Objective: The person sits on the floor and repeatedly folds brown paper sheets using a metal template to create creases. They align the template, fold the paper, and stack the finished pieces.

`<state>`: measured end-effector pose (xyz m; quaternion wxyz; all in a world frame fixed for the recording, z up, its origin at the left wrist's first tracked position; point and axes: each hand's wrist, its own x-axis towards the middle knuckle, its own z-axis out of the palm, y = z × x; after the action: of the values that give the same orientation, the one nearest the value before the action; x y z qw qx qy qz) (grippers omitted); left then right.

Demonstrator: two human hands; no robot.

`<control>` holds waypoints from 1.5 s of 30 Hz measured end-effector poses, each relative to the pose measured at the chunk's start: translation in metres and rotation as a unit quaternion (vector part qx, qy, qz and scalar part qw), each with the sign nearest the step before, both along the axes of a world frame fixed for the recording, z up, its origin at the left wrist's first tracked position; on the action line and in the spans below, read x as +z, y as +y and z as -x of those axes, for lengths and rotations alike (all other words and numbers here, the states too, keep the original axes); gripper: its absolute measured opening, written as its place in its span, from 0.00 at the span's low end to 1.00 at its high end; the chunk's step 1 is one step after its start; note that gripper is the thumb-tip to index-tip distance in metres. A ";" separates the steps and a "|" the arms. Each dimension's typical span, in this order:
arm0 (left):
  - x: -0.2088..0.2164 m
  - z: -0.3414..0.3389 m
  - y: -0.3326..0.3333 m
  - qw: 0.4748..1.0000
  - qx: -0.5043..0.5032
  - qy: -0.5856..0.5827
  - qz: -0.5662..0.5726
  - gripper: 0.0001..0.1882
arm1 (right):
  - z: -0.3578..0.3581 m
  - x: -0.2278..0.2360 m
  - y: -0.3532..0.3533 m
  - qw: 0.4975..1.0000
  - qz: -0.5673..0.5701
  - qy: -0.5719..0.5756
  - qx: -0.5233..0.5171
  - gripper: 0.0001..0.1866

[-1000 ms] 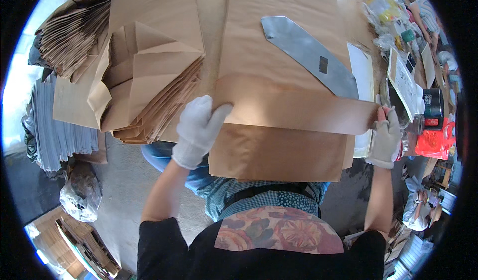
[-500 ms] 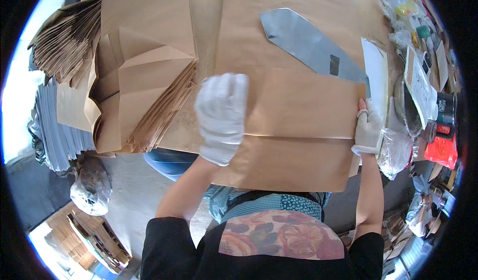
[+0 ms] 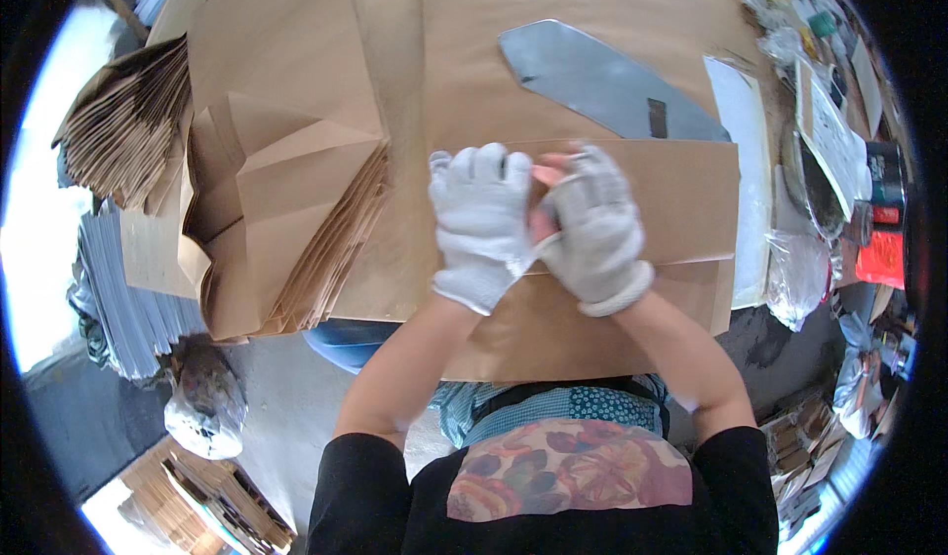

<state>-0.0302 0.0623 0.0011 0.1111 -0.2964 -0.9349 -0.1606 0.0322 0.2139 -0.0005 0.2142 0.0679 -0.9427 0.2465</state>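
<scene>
A sheet of brown kraft paper [image 3: 681, 199] lies in front of me, with a crosswise fold line and its near part at the table's front edge. My left hand [image 3: 482, 221], in a white knitted glove, lies flat on the paper's left part with the fingers stretched out. Close against it on the right is my right hand [image 3: 597, 234], also gloved, with bare thumb and forefinger tips. Its fingers are slightly blurred but look apart, and I see nothing held in them. Beyond the paper rests a flat grey metal plate [image 3: 592, 71] with a pointed end.
Folded brown paper bags [image 3: 286, 190] are stacked at the left, beside a fanned bundle of brown paper [image 3: 128, 130]. Grey-white sheets [image 3: 138, 288] hang lower left. Along the right edge are a white board [image 3: 741, 180], a clear plastic bag [image 3: 795, 274] and a red packet [image 3: 879, 259].
My right hand has left the paper's right edge and moved left beside my left hand. My left hand has shifted slightly right and settled flat. The view has shifted a little.
</scene>
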 end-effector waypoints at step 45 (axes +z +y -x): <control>0.074 -0.119 0.010 0.877 -0.443 0.038 0.184 0.12 | -0.108 0.091 0.154 0.972 0.214 -0.053 -0.082 0.12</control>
<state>0.0892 0.0720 0.0750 0.0068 -0.7003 -0.7137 -0.0070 0.1405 0.3678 0.0904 0.1930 -0.0701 -0.8806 0.4271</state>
